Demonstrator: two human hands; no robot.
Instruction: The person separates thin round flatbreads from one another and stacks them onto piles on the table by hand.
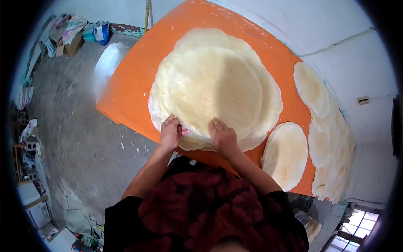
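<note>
A wide pile of thin, round, pale sheets (197,84) lies on the orange tabletop (134,84). At the pile's near left edge, my left hand (171,131) is closed, its fingers pinching the rim of a sheet. My right hand (222,135) rests at the near edge of the same pile, fingers together and fingertips on the top sheet. A shadow crosses the right half of the pile. To the right of my right hand sits a smaller stack of round sheets (285,155).
More overlapping sheets (331,147) run along the table's right side by the white wall (373,130). A white plastic bag (110,63) stands beyond the table's left edge. Boxes and cloths (73,38) lie on the grey floor (84,109) at the back left.
</note>
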